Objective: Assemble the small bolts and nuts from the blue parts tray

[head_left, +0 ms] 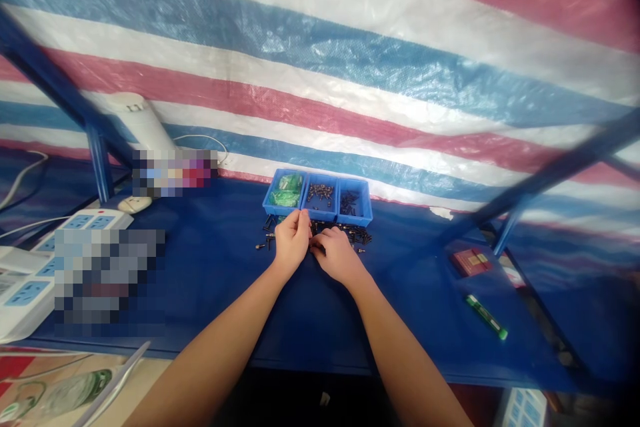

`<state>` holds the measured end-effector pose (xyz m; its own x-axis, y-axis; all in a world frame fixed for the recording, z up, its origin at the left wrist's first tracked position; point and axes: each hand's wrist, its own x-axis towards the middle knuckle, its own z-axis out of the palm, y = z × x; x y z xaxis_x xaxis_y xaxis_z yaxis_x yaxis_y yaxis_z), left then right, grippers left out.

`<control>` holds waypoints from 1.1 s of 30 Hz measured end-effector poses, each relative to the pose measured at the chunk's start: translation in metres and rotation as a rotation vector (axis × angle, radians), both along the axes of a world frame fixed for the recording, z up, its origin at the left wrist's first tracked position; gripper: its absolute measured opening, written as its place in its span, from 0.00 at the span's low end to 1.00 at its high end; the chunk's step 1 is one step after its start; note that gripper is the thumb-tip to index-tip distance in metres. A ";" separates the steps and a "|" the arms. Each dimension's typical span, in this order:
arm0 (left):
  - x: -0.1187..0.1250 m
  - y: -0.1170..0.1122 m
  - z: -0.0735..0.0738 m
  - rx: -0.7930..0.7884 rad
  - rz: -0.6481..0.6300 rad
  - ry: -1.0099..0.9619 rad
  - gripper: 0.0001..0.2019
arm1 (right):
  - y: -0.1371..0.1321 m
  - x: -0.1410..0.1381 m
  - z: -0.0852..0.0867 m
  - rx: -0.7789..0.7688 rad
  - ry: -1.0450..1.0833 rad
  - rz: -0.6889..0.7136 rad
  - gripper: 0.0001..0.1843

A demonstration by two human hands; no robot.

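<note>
My left hand point(291, 239) and my right hand point(337, 253) rest close together on a blue table point(215, 267), both with fingers pinched shut over a scatter of small dark screws and metal parts point(360, 235). What each pinch holds is too small to make out. Just beyond the hands stand three joined blue bins point(318, 197): the left holds green parts point(286, 189), the middle and right hold dark screws.
White power strips point(30, 280) lie at the left edge beside a white lamp base point(143, 121). A green marker point(487, 317) and a red box point(469, 261) lie to the right. Blue frame struts point(550, 173) cross both sides, before a striped tarp.
</note>
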<state>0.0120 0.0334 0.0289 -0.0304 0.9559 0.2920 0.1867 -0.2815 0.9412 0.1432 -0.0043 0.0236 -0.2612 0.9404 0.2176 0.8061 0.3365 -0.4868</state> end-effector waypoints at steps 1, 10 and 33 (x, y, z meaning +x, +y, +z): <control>0.000 0.000 0.000 -0.001 0.000 -0.003 0.21 | 0.000 0.000 0.001 0.004 0.033 -0.002 0.05; -0.002 0.000 -0.001 0.014 -0.006 0.050 0.20 | 0.002 -0.001 0.005 -0.003 0.592 -0.217 0.04; 0.000 -0.001 -0.004 0.033 -0.153 0.144 0.21 | 0.005 -0.003 0.006 -0.053 1.046 -0.140 0.13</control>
<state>0.0121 0.0328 0.0247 0.1590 0.9360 0.3139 0.2711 -0.3471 0.8978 0.1404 0.0007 0.0291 0.1443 0.9627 0.2290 0.0063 0.2305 -0.9730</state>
